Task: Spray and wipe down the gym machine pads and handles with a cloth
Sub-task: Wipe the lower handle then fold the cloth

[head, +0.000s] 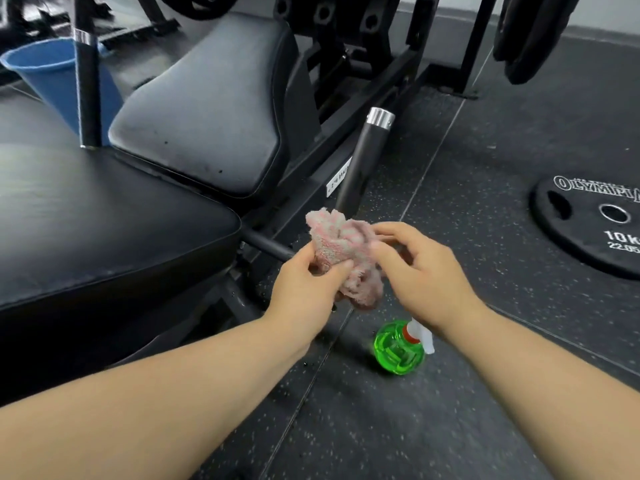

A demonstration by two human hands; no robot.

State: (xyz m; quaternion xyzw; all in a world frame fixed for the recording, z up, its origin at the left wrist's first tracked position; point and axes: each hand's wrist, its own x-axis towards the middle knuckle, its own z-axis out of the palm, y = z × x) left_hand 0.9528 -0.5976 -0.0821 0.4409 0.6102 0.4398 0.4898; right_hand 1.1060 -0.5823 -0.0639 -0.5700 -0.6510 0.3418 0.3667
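While beside seat pad (104,220), cloth (337,242) near spray bottle (398,349)

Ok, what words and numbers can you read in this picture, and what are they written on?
"OLYMPIA", cut off at the picture's edge: on the black weight plate.
"10K", cut off at the edge: same plate.
"22.05", cut off at the edge: same plate, just below.
White sticker on the machine frame: print too blurred to read.
Green spray bottle: no writing shows.
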